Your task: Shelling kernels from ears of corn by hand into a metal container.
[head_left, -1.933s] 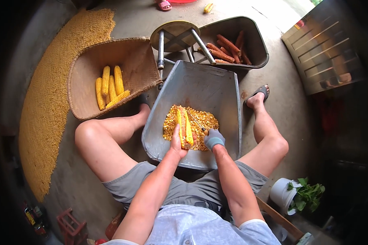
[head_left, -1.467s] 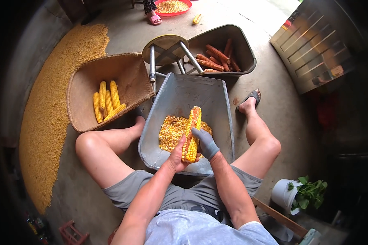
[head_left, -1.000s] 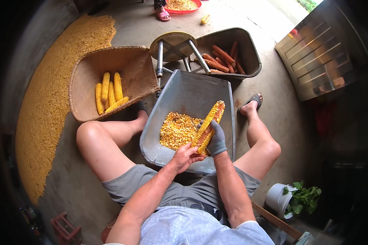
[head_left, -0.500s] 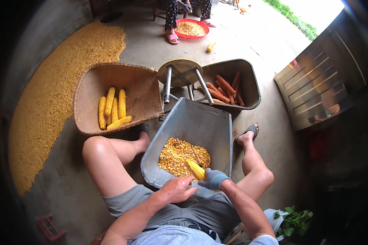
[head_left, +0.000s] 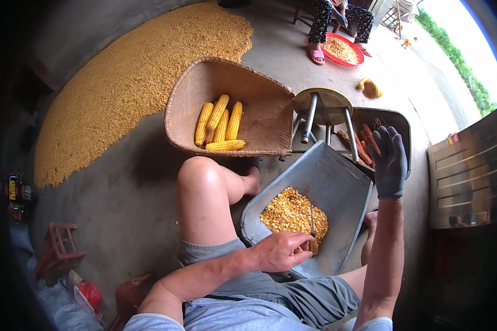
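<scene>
My left hand (head_left: 286, 251), bare, is over the near end of a grey metal tub (head_left: 336, 193). Its fingers and thumb are curled beside a tan, wood-like piece (head_left: 314, 246); whether they grip it is unclear. A thin dark rod (head_left: 312, 218) rises from that piece over loose corn kernels (head_left: 287, 215) in the tub. My right hand (head_left: 390, 160), in a grey glove, is raised with fingers spread and nothing visible in it. It overlaps a dark tub (head_left: 407, 129) holding reddish bare corncobs (head_left: 361, 149). Several yellow corn ears (head_left: 219, 118) lie in a woven basket (head_left: 259, 116).
A metal-legged stool (head_left: 323, 99) stands between basket and dark tub. Loose kernels form a large pile (head_left: 132, 71) on the left floor. Beyond, a seated person has a red basin (head_left: 361, 59) of kernels at their feet. A small red stool (head_left: 58, 248) is at lower left.
The view has swung left. My right hand has left the tub, risen over the dark tub and opened; the corn ear is no longer in it. My left hand has moved closer to the rod.
</scene>
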The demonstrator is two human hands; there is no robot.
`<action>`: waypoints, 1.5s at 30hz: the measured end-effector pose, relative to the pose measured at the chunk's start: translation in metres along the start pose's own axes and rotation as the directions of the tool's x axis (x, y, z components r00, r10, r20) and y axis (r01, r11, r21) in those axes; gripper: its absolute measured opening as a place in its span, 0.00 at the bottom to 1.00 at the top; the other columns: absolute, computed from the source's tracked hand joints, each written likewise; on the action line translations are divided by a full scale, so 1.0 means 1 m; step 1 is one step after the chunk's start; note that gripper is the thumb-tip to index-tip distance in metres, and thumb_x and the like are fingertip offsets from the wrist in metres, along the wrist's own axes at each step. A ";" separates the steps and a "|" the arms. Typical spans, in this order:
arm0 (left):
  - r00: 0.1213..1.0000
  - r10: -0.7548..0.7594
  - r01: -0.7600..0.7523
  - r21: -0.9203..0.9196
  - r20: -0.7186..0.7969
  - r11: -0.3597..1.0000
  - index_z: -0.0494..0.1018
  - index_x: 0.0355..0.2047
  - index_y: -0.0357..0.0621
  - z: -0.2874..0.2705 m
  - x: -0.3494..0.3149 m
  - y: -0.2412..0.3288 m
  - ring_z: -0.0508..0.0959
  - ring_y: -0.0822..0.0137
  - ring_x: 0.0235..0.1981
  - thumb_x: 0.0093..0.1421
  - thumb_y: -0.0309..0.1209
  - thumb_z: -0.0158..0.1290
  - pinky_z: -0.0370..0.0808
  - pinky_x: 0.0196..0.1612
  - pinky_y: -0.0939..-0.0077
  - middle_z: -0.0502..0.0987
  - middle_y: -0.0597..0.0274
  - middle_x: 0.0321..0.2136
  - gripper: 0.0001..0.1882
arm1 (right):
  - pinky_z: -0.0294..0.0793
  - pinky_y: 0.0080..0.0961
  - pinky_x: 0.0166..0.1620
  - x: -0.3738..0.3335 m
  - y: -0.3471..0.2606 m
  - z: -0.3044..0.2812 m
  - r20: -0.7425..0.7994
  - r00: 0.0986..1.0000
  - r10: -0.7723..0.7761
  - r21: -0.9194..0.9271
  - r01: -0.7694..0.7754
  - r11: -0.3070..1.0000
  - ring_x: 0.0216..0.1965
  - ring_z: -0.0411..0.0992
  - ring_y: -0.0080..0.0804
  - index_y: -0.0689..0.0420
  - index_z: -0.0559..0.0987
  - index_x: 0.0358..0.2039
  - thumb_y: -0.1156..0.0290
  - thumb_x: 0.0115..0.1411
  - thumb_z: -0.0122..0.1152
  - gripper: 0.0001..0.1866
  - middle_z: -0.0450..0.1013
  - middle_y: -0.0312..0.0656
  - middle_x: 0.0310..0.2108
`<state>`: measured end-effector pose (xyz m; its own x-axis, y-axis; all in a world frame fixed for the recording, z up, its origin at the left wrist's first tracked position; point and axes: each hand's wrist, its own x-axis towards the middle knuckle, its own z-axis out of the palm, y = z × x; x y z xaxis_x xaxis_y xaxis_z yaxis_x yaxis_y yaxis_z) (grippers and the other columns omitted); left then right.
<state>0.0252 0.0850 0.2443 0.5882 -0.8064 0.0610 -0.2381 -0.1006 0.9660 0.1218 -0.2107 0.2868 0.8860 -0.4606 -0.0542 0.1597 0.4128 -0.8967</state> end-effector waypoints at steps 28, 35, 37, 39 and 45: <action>0.566 -0.774 0.616 0.769 -0.284 0.168 0.72 0.47 0.38 -0.272 0.072 -0.297 0.74 0.49 0.49 0.51 0.37 0.55 0.69 0.55 0.63 0.72 0.44 0.49 0.24 | 0.75 0.19 0.33 -0.213 0.235 -0.089 0.032 0.876 0.481 -0.876 -0.207 0.435 0.27 0.75 0.22 0.61 0.75 0.43 0.72 0.60 0.57 0.12 0.76 0.41 0.32; 0.601 -0.767 0.686 0.638 -0.224 0.350 0.77 0.39 0.38 -0.288 0.066 -0.273 0.77 0.53 0.41 0.47 0.46 0.57 0.73 0.44 0.64 0.77 0.47 0.40 0.25 | 0.73 0.36 0.41 -0.187 0.240 -0.117 -0.182 0.945 0.271 -0.971 -0.215 0.099 0.38 0.72 0.45 0.59 0.74 0.41 0.65 0.54 0.59 0.16 0.71 0.51 0.38; 0.612 -0.762 0.709 0.574 -0.212 0.410 0.77 0.37 0.37 -0.295 0.057 -0.257 0.78 0.56 0.38 0.47 0.47 0.56 0.74 0.39 0.64 0.78 0.48 0.37 0.26 | 0.73 0.37 0.43 -0.192 0.243 -0.126 -0.227 0.940 0.254 -0.974 -0.218 -0.066 0.40 0.72 0.46 0.59 0.73 0.43 0.64 0.53 0.59 0.18 0.70 0.51 0.41; 0.559 -0.805 0.821 0.264 -0.198 0.506 0.76 0.38 0.36 -0.299 0.047 -0.236 0.78 0.61 0.28 0.49 0.50 0.55 0.74 0.29 0.67 0.78 0.54 0.31 0.27 | 0.73 0.39 0.44 -0.192 0.245 -0.129 -0.275 0.935 0.223 -0.948 -0.226 -0.223 0.42 0.71 0.48 0.59 0.72 0.44 0.62 0.52 0.60 0.21 0.68 0.51 0.44; 0.697 -0.668 0.471 -0.537 -0.260 0.700 0.69 0.39 0.38 -0.281 0.041 -0.132 0.73 0.69 0.17 0.61 0.44 0.46 0.74 0.24 0.73 0.73 0.59 0.25 0.19 | 0.71 0.35 0.52 -0.184 0.250 -0.145 -0.620 0.642 0.451 -0.779 -0.430 -0.457 0.52 0.68 0.49 0.58 0.68 0.50 0.56 0.50 0.64 0.30 0.66 0.54 0.51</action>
<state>0.2982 0.2287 0.1902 0.7700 -0.3436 -0.5376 0.5254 -0.1367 0.8398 -0.0645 -0.1367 0.0093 0.3712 -0.5964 -0.7117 -0.7932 -0.6021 0.0908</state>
